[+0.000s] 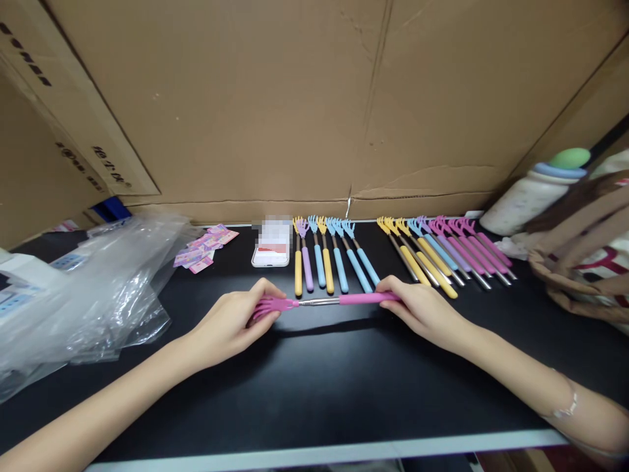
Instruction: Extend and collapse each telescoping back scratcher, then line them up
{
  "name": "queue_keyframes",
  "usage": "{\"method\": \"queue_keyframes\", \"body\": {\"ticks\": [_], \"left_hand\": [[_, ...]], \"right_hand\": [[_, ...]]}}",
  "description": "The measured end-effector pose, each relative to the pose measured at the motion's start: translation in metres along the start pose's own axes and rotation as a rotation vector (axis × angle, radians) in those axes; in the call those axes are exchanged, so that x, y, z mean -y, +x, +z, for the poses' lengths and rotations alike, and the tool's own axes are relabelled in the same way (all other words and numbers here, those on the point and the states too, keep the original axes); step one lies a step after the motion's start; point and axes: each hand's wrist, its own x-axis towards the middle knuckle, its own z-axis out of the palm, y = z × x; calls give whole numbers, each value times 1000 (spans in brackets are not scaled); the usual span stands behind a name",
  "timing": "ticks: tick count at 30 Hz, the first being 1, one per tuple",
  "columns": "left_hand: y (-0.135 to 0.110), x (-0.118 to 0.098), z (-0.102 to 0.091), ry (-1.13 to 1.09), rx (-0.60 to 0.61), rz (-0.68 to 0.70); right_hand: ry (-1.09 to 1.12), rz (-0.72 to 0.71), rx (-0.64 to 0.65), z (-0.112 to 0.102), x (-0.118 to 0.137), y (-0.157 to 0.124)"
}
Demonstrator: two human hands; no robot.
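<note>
Just above the black table (pixel 314 393), a pink back scratcher (pixel 324 301) is lying crosswise between both hands: the left hand (pixel 230 324) is pinching its claw end, while the right hand (pixel 422 308) is gripping its pink handle. Behind it, two rows of coloured scratchers (pixel 334 259) (pixel 442 252) are lying side by side, with a phone (pixel 271 244) and pink cards (pixel 204 249) left of them. Clear plastic bags (pixel 88 288) are sitting at far left, before a cardboard wall (pixel 295 98).

Bags (pixel 88 288) left, phone (pixel 270 252) ctr, bottle (pixel 531 196) right — scratchers (pixel 334 262) btwn.
</note>
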Motion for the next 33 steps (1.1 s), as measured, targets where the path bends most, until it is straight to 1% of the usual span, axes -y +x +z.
{"method": "queue_keyframes", "body": {"ticks": [8,18,21,25,29,33], "left_hand": [[0,-1,1,13,-38,37],[0,1,7,62,-80,44],[1,-1,8,39,-101,39],[3,-4,7,36,-123,-15],[4,-6,6,59,-79,-66],[4,-6,5,48,-55,-99]], "right_hand": [[131,21,47,2,9,-1],[247,47,87,2,10,0],[240,44,62,0,9,0],[198,52,5,-1,8,1],[128,35,4,-3,5,1],[42,-5,-37,-5,3,0]]}}
